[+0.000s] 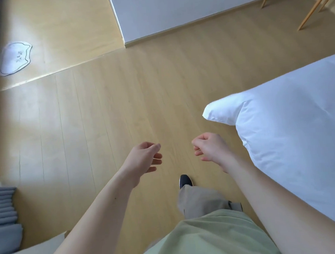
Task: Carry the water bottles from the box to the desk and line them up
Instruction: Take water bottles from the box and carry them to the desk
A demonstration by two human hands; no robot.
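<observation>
Both hands hang in front of the walker, the left hand (145, 158) and right hand (210, 148) loosely curled and empty over the wooden floor (101, 116) — no bottle, box or desk in sight, so neither is nearer.

Light wood floor (119, 90), white wall (173, 6), white bed (293, 127) at rt, cat-shaped mat (15, 58) far left

Both bare forearms reach forward and down. The left hand (143, 158) hangs with fingers loosely curled, holding nothing. The right hand (210, 149) mirrors it, fingers loosely curled, also holding nothing. The two hands are apart.
</observation>
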